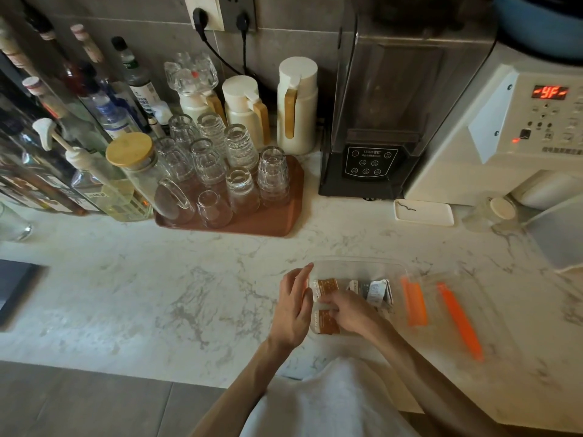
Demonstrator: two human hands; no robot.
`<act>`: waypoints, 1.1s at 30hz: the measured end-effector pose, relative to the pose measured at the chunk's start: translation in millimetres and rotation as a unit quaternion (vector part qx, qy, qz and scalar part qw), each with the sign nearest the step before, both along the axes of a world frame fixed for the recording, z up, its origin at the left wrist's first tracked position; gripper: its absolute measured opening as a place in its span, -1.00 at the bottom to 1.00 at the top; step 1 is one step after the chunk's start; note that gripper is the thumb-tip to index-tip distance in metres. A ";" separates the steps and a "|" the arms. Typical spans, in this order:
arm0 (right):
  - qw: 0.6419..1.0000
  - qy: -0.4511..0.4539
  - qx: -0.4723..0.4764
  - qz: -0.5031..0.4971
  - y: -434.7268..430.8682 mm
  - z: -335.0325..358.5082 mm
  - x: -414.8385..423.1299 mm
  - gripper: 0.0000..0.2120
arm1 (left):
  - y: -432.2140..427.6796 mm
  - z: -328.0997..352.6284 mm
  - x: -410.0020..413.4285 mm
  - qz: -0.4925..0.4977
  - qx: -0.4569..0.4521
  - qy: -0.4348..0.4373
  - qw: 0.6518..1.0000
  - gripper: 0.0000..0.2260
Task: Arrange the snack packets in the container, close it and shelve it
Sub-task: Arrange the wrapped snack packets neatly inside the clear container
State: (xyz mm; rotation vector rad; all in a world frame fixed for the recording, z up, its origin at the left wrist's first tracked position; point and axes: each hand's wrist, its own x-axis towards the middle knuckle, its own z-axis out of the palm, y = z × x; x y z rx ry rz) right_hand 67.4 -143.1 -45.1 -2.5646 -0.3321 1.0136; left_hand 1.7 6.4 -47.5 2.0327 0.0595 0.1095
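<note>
Orange-clipped lid aside, pinched a crosswise brown snack packet at the clear container's left end with the nearer right hand, left hand open alongside the wall.

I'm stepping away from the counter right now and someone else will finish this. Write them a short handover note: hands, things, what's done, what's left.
Left hand: fingers fairly straight, against the left wall of the clear container.
Right hand: inside the container, fingertips on the brown packets; whether it pinches one cannot be told.
Things: brown packets at the container's left, dark-and-white packets to their right; the orange-clipped lid lies on the counter just right of it.
Done: packets are in the container.
Left: finish lining them up, fit the lid, shelve it.
</note>
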 end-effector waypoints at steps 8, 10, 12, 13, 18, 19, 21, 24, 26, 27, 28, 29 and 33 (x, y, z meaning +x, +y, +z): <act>1.000 -0.008 -0.005 0.030 -1.1 -1.1 -4.2 -0.64 | 0.2 -3.0 0.0 0.005 -0.007 -0.013 1.000 -0.58; 0.999 -0.028 0.002 0.018 -6.9 2.1 -3.6 -0.66 | 0.0 -2.5 0.6 0.003 -0.007 -0.022 1.000 -0.57; 0.997 -0.065 -0.024 0.031 -20.3 7.4 0.4 -0.70 | -0.3 -2.1 1.2 0.004 -0.009 -0.026 1.000 -0.57; 0.994 -0.081 -0.056 0.048 -28.3 11.2 3.6 -0.70 | 0.0 -2.6 1.5 0.003 -0.010 -0.029 1.000 -0.57; 0.939 -0.100 -0.248 0.216 -56.8 21.7 8.8 -0.71 | 0.3 -6.3 1.1 0.000 -0.022 -0.027 0.999 -0.60; 0.929 -0.103 -0.263 0.241 -58.7 20.9 7.7 -0.71 | 0.6 -6.3 0.9 -0.002 -0.023 -0.025 0.999 -0.60; 0.911 -0.120 -0.279 0.279 -59.6 20.0 6.0 -0.68 | 0.5 -5.2 0.8 -0.002 -0.021 -0.020 1.000 -0.60; 0.896 -0.145 -0.291 0.303 -56.0 15.1 7.5 -0.55 | 0.7 -5.0 -0.5 -0.003 -0.023 -0.010 1.000 -0.61; 0.891 -0.151 -0.299 0.305 -53.5 10.4 9.6 -0.46 | 1.1 -6.7 -0.8 -0.002 -0.024 0.001 1.000 -0.60; 0.890 -0.153 -0.303 0.306 -53.2 7.9 10.6 -0.43 | 1.3 -7.6 -0.9 -0.002 -0.025 0.005 1.000 -0.60; 0.888 -0.154 -0.304 0.308 -53.4 5.9 11.3 -0.42 | 1.5 -8.2 -0.9 -0.001 -0.024 0.008 1.000 -0.60; 0.889 -0.152 -0.302 0.310 -53.9 4.3 12.2 -0.44 | 1.4 -8.2 -0.9 0.000 -0.024 0.010 1.000 -0.60; 0.938 -0.073 -0.225 0.255 -57.1 2.2 16.8 -0.71 | 1.6 -7.7 -0.7 0.002 -0.024 0.016 1.000 -0.60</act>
